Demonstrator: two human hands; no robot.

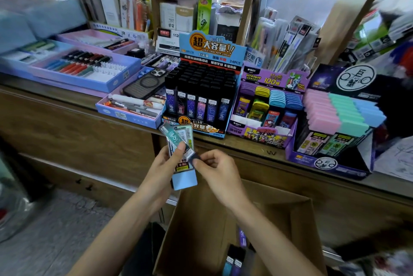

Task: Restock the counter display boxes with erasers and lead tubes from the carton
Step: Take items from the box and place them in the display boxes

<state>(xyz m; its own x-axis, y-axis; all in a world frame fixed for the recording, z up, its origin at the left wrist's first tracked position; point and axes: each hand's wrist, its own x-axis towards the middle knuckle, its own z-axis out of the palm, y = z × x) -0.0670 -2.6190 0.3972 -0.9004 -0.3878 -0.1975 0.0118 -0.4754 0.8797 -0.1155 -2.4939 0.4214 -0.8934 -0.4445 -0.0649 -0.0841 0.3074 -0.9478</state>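
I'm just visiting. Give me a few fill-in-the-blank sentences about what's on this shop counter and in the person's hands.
The left hand grips a fan of lead tubes; the right hand pinches ____ of them.
The blue display box holds tubes with ____ caps.
In the rightmost display box, the caps are pink, mint and ____.
Missing words: one; black; blue.

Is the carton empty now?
No, a few tubes lie at the bottom of the carton.
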